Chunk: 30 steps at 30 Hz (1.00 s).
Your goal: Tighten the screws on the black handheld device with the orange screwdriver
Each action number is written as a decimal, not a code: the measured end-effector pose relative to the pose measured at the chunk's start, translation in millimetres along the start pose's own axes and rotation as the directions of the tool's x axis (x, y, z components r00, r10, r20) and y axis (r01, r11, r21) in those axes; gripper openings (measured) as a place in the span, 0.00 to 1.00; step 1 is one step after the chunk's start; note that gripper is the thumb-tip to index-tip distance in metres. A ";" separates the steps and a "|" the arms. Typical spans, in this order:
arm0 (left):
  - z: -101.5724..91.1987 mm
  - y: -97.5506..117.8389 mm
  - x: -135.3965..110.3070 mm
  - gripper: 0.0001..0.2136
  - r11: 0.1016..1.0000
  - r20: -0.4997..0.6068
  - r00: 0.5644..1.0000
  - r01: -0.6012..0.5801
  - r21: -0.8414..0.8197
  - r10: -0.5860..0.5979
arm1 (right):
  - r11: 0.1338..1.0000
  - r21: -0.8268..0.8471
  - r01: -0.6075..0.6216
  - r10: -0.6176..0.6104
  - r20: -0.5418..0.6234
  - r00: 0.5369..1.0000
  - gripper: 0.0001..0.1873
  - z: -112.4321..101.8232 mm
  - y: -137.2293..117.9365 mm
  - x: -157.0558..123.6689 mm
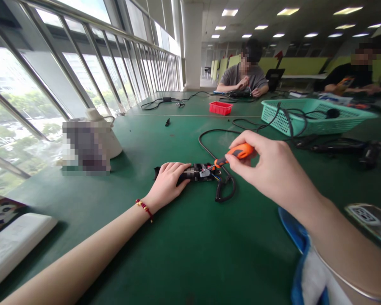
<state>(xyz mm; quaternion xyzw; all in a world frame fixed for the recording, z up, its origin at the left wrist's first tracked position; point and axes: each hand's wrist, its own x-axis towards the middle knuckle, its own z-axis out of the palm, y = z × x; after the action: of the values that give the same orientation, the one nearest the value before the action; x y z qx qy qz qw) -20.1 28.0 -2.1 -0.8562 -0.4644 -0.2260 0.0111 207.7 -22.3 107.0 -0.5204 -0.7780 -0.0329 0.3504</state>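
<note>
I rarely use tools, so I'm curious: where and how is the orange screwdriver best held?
Probably by the thick orange-and-black screwdriver handle, coming from the right, as the right hand does: that end is raised, while the thin shaft slopes down left toward the black device.

The person's left hand curls palm-down; the right hand pinches, its forearm slanting near-right.
</note>
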 end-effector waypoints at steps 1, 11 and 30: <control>0.0 0.0 -0.1 0.17 1.000 0.000 1.000 0.002 -0.001 -0.002 | 0.999 0.030 0.044 -0.045 0.024 0.999 0.04 -0.8 -1.1 -0.9; 0.7 0.0 0.1 0.17 1.000 0.002 1.000 -0.001 0.004 0.001 | 0.966 -0.255 -0.028 0.026 -0.009 1.000 0.10 0.4 -8.7 -5.7; -0.2 0.3 1.7 0.17 1.000 0.011 1.000 0.003 0.002 -0.003 | 0.990 -0.136 0.028 -0.012 0.117 0.993 0.15 -9.1 -10.5 16.1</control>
<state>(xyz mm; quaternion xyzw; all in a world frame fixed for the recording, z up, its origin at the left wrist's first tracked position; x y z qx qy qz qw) -19.2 29.2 -1.2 -0.8567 -0.4662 -0.2208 0.0089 200.2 -18.2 126.5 -0.5365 -0.7980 -0.0595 0.2679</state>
